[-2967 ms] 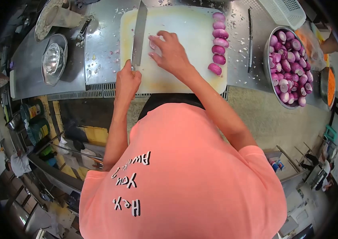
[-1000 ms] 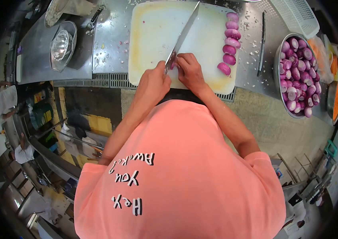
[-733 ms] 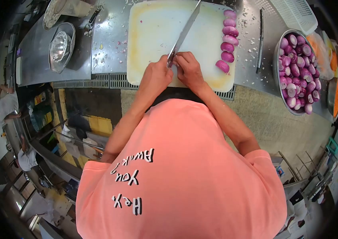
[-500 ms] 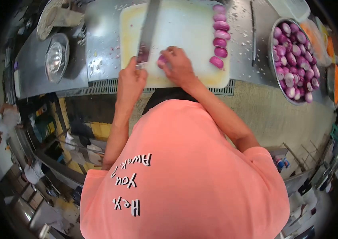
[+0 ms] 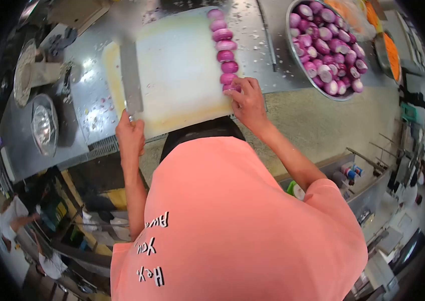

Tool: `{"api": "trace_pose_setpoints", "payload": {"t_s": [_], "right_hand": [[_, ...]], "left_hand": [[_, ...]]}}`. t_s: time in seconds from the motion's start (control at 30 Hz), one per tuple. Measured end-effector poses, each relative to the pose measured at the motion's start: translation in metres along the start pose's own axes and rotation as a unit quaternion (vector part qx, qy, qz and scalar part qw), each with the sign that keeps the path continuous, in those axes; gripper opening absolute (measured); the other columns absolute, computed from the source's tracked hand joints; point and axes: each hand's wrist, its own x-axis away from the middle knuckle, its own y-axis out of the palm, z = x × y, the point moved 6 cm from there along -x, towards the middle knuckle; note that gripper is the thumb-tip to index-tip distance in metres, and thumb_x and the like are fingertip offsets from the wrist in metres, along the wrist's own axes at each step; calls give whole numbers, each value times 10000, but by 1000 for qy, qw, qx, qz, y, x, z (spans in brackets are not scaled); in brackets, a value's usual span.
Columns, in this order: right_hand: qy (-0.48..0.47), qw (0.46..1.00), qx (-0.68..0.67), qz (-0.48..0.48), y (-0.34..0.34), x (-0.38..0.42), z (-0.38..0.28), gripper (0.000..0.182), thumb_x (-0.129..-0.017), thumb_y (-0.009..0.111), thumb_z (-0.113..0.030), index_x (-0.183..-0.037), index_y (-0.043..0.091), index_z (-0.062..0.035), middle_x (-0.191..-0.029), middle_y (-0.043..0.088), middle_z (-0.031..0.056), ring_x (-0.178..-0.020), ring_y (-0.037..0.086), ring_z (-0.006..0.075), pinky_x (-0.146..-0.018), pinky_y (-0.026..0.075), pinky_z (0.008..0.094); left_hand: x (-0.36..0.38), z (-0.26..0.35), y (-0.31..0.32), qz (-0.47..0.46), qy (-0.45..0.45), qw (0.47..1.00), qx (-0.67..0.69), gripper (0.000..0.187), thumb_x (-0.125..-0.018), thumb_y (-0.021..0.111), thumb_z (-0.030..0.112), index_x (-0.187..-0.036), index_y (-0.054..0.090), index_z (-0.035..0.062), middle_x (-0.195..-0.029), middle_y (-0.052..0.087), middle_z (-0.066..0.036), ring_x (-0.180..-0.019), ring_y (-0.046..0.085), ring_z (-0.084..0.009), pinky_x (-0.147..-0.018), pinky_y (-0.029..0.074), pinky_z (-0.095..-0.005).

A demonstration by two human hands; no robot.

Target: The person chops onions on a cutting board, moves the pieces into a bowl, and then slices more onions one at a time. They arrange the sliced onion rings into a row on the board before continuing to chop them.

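Head camera shows the left hand (image 5: 131, 134) with fingers wrapped round a knife (image 5: 132, 75) at nine o'clock on the board (image 5: 177, 65), and the right hand (image 5: 250, 104) pinching the end onion (image 5: 228, 87) at four o'clock, so lining up looks like the step, likely needing a soft let-go next.

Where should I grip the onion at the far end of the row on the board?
Pinch the far-end onion by its left and right sides, coming down from above. Those rounded sides look exposed, while the next onion crowds its near side. The right hand probably suits best, since the left hand holds the knife.
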Motion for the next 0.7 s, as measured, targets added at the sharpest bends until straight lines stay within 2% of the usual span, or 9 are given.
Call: {"api": "trace_pose_setpoints", "payload": {"t_s": [0.03,0.07,0.13,0.27,0.3,0.4,0.5,0.6,0.7], "right_hand": [[5,1000,11,3,-6,0,4,344,-637,621,102,-936,696,-53,-1095,592,108,-1042,532,336,-855,473,441],[2,1000,5,-5,-10,0,4,346,-637,629,95,-939,703,-58,-1099,591,117,-1053,529,338,-864,469,444],[-2,1000,1,-11,-23,-7,7,349,-638,636,88,-943,709,-63,-1104,590,125,-1064,526,341,-873,466,446],[80,979,121,144,-124,-31,51,417,-690,683,8,-1081,718,-134,-1149,584,109,-1076,529,297,-914,433,405],[101,952,206,201,-154,-32,63,395,-696,680,-6,-1065,716,-143,-1140,579,144,-1081,519,345,-917,437,451],[281,911,301,37,-195,-15,135,418,-709,722,-98,-1125,692,-130,-1187,589,162,-1133,527,366,-942,442,458],[277,926,258,-3,-184,-6,164,441,-705,732,-73,-1141,676,-107,-1153,629,170,-1110,578,357,-933,462,452],[259,948,181,36,-187,-1,169,434,-714,761,-41,-1136,663,-69,-1047,679,142,-956,659,301,-850,514,391],[274,950,119,91,-188,-33,116,372,-751,795,-84,-1096,660,-48,-1022,701,107,-888,671,199,-796,527,319]], "left_hand": [[1,2,2,4,-1,1000,-3,413,-872,528,41,-1282,535,93,-534,435,28,-368,393,-71,-320,312,-266],[4,6,1,10,-2,1000,-17,317,-876,531,57,-1189,520,14,-519,421,11,-372,377,-83,-328,292,-278],[2,6,1,4,-2,1000,-11,312,-875,532,57,-1183,517,9,-520,422,10,-372,378,-83,-328,293,-277],[3,9,2,9,3,1000,-20,306,-867,536,55,-1167,519,1,-520,420,7,-381,383,-86,-336,299,-275],[3,9,1,11,12,999,-29,309,-866,533,56,-1171,521,4,-519,418,7,-384,384,-88,-338,301,-274],[3,10,1,11,1,999,-41,323,-865,531,64,-1186,541,25,-518,425,3,-385,384,-90,-343,308,-286],[-4,-2,0,31,71,996,-40,355,-860,530,68,-1213,551,42,-524,465,-19,-378,396,-117,-346,324,-317],[4,6,-2,-4,-27,1000,-10,371,-852,532,65,-1221,564,48,-544,517,-54,-411,455,-139,-390,377,-348],[10,23,-2,2,-36,998,-59,366,-841,527,69,-1203,559,24,-560,549,-116,-456,512,-202,-469,431,-396]]}}
